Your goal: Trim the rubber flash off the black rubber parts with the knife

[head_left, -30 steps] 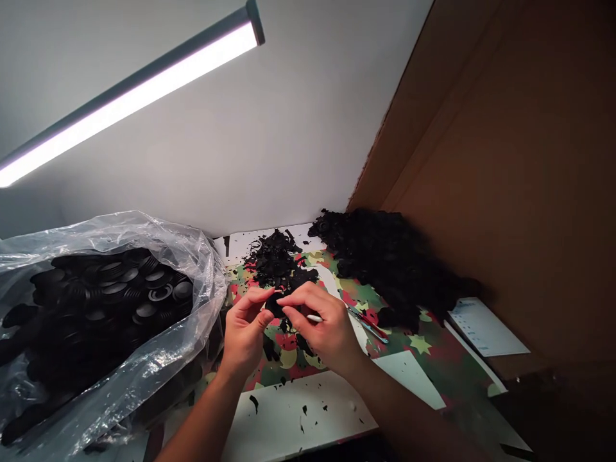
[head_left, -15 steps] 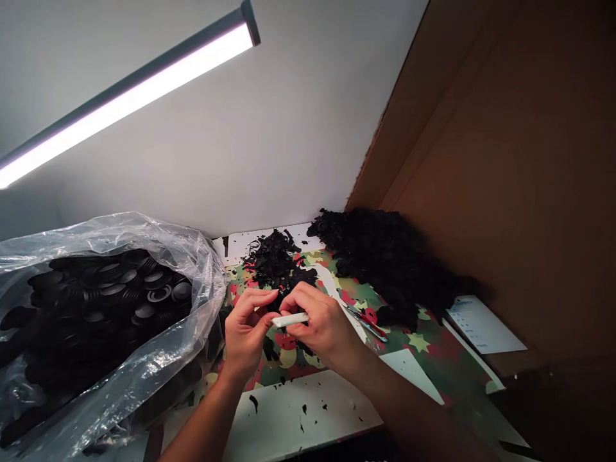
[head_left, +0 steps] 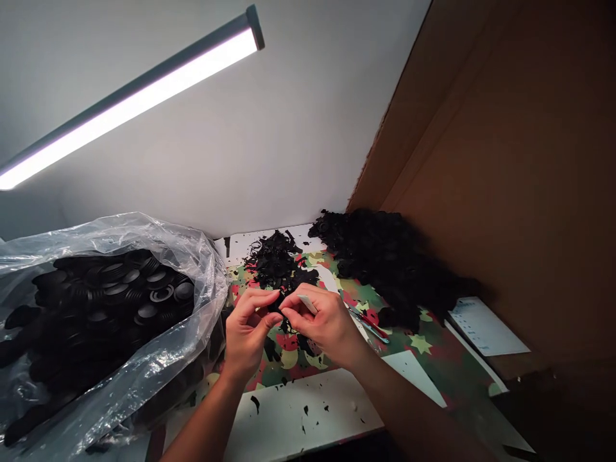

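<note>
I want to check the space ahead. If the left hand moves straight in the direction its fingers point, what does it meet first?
Probably the right hand: the left hand points right and slightly up, its fingers nearly touching the right's over a small black piece. Depth is unclear.

A table [head_left: 308, 417] with a camouflage-patterned cover [head_left: 356, 298] carries black scrap heaps [head_left: 385, 256] beyond the hands, a clear bag of discs [head_left: 110, 308] left of them, papers [head_left: 484, 327] to the right.

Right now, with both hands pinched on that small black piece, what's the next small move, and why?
Probably bring the white tool in the right hand against the black piece pinched by the left hand; the trimmings pile just behind suggests edge trimming.
</note>
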Demonstrator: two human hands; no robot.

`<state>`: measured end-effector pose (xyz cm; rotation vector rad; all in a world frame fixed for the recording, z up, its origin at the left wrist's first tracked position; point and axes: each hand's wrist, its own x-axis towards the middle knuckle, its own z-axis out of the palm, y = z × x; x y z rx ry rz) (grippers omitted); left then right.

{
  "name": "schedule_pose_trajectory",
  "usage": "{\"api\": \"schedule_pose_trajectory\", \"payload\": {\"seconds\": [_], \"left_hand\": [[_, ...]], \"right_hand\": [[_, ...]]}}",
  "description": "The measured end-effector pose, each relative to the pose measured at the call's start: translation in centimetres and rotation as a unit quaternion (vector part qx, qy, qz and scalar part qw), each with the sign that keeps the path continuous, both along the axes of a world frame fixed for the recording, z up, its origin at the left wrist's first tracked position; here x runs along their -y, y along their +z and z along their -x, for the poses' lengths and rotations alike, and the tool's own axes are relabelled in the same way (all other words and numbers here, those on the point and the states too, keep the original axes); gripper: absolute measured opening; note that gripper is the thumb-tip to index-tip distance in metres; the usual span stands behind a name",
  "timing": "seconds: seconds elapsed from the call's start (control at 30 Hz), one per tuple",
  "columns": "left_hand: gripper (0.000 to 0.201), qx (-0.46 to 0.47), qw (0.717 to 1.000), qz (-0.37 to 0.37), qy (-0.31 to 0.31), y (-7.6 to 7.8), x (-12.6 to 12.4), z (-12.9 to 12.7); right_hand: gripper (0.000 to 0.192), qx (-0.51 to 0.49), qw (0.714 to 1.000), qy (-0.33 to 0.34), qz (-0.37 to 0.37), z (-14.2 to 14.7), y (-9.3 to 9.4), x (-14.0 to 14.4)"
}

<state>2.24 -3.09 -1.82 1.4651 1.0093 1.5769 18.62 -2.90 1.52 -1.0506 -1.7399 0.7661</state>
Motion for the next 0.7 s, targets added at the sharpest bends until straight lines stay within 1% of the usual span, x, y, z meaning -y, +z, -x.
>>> {"api": "schedule_pose_trajectory", "payload": {"seconds": [0.13,0.23,0.3,0.37,0.43,0.5,0.6,0.63,0.7], "left_hand": [[0.022,-0.007,1.000,-0.005,0.004,0.1,0.1,-0.1],[0.018,-0.019,1.000,-0.011,0.006,0.1,0.1,-0.1],[0.017,-0.022,1.000,-0.012,0.005,-0.1,0.0,-0.1],[0.019,-0.009,1.000,0.002,-0.001,-0.3,-0.1,0.0],[0.023,0.028,0.999,0.023,-0.011,-0.6,-0.3,0.2],[0.028,0.085,0.995,0.051,-0.026,-0.8,-0.5,0.3],[0.034,0.178,0.977,0.110,-0.042,-0.9,-0.6,0.3],[0.036,0.201,0.970,0.130,-0.045,-0.8,-0.6,0.2],[0.039,0.233,0.958,0.161,-0.045,-0.7,-0.5,0.0]], "right_hand": [[0.018,0.005,1.000,0.007,0.007,0.0,-0.1,-0.1],[0.017,0.015,1.000,0.010,0.002,0.2,-0.5,-0.2],[0.016,0.022,1.000,-0.001,-0.014,0.3,-1.0,-0.5],[0.015,0.025,0.998,-0.034,-0.038,0.2,-1.5,-0.9],[0.015,0.021,0.996,-0.074,-0.048,-0.1,-1.9,-1.5],[0.016,0.003,0.996,-0.088,-0.033,-0.5,-2.1,-1.9],[0.017,-0.051,0.998,-0.039,0.011,-1.0,-1.9,-1.9],[0.018,-0.073,0.997,-0.023,0.014,-1.0,-1.8,-1.7],[0.025,-0.116,0.993,-0.005,-0.005,-0.9,-1.7,-1.3]]}}
